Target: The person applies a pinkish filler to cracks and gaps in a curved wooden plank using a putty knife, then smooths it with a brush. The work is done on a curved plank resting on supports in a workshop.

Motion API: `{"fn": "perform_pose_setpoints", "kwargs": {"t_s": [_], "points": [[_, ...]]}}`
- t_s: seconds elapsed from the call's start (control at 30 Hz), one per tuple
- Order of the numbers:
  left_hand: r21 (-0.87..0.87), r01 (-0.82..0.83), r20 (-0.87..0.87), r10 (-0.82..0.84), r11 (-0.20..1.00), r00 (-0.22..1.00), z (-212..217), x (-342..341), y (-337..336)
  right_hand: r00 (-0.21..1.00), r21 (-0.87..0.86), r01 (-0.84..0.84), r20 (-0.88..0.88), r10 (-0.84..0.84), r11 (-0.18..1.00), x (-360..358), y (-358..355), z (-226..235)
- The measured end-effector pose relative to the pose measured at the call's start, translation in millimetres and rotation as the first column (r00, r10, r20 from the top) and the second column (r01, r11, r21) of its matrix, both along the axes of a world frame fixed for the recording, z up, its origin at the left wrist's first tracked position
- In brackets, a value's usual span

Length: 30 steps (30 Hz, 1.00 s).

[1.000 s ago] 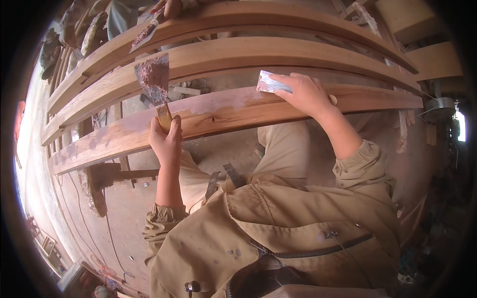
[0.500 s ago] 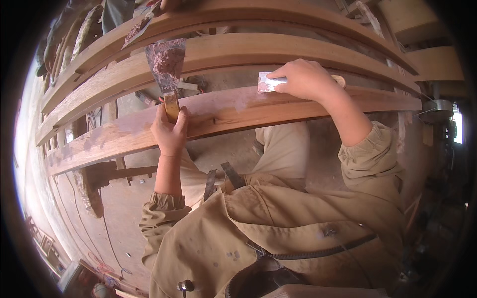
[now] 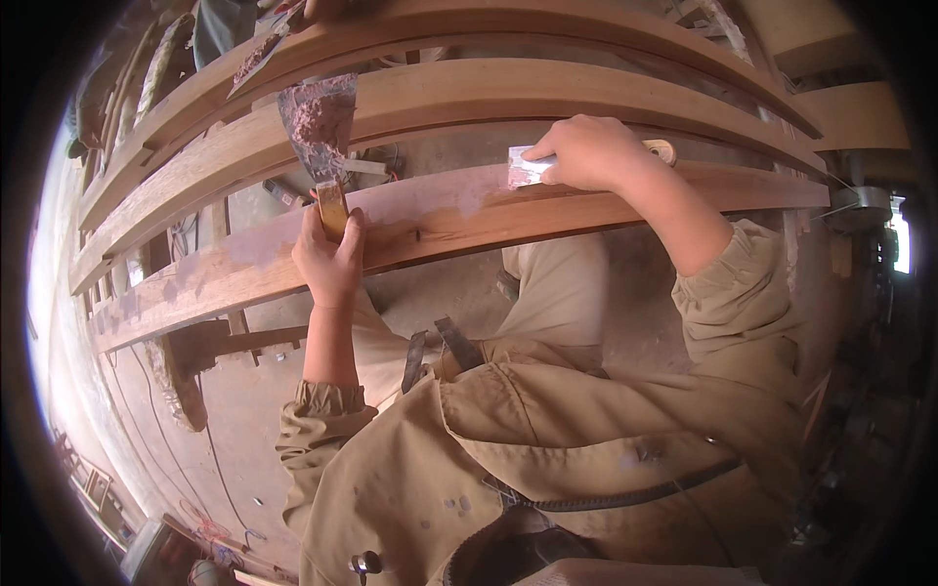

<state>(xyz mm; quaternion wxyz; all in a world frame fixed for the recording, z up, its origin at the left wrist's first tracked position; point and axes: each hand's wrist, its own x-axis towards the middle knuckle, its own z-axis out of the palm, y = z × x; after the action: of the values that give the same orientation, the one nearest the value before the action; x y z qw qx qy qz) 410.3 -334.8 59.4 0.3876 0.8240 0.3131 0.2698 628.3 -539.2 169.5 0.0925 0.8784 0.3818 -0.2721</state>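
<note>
My left hand (image 3: pixel 330 256) is closed round the short wooden handle of a wide putty knife (image 3: pixel 319 115). Its blade points away from me and carries a thick heap of pinkish filler (image 3: pixel 322 109). On the right, my right hand (image 3: pixel 593 153) grips a second, smaller scraper (image 3: pixel 529 168), whose pale, smeared blade meets the top of the nearest wooden beam (image 3: pixel 440 237). The rounded end of its handle sticks out behind the hand. Pinkish-grey filler patches cover the beam's upper face from its left end to about that blade.
Two more curved wooden beams (image 3: pixel 469 86) run parallel beyond the near one. At the upper left, another filler-smeared blade (image 3: pixel 259 61) is beside a partly seen hand. A rough timber support (image 3: pixel 181 381) and thin cables (image 3: pixel 210 449) are on the left. A metal can-like object (image 3: pixel 868 210) stands far right.
The scraper in my right hand has shifted slightly down on the beam, its blade more tilted. My left hand with the loaded putty knife has moved a little left.
</note>
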Motion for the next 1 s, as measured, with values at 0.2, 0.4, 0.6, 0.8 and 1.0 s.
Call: {"fn": "perform_pose_setpoints", "kwargs": {"t_s": [0.2, 0.4, 0.6, 0.8, 1.0], "points": [[0.028, -0.012, 0.116, 0.009, 1.0, 0.993, -7, 2, 0, 0.996, 0.03, -0.091, 0.008, 0.091, 0.995, -9, 23, 12], [0.069, -0.008, 0.082, 0.003, 0.998, 0.997, -9, 1, 3, 0.994, -0.239, -0.01, 0.105, 0.036, 0.971, 8, 8, 5], [0.113, -0.034, 0.07, 0.026, 0.993, 0.997, -7, 1, 2, 0.997, 0.185, 0.082, -0.007, -0.083, 0.979, 9, -30, 3], [-0.048, -0.011, 0.037, 0.013, 0.999, 0.999, -5, 2, 1, 0.987, 0.205, 0.159, -0.044, -0.153, 0.966, 15, -69, -19], [-0.025, -0.037, 0.034, 0.037, 0.999, 0.999, -8, 2, 2, 0.998, 0.17, -0.023, 0.06, 0.013, 0.985, 20, -42, 2]]}}
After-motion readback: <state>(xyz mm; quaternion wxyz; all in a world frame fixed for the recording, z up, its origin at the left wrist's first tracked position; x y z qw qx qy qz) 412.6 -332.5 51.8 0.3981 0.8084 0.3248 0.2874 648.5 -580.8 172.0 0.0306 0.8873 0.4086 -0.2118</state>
